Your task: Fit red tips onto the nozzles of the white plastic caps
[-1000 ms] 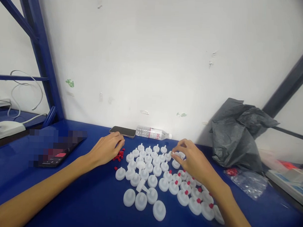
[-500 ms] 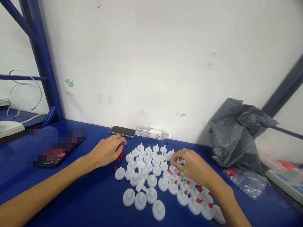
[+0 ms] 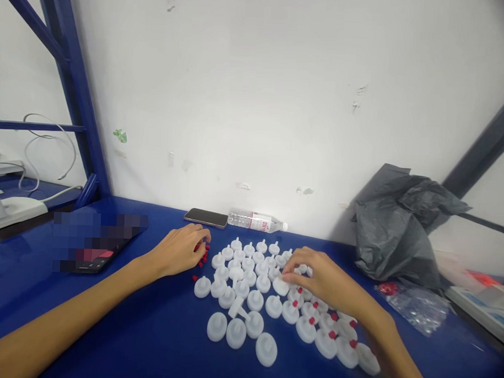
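My left hand rests on the table with its fingers bent over a small pile of red caps. Red shows between thumb and forefinger, but whether a cap is gripped is hidden. With thumb and fingers closed at its rim, my right hand has a white spouted lid; the fingers hide its spout. Several uncapped white spouted lids stand spout up in the middle. On the right, partly under my right forearm, several more lids carry red caps on their spouts.
A phone and a plastic bottle lie by the wall. At left is a dark device, partly pixelated. A grey plastic bag, a clear bag and a scale-like device are at right.
My right hand has come nearer and lower, and a white lid at its fingertips has shifted left. The left hand's fingers have curled further down over the red caps.
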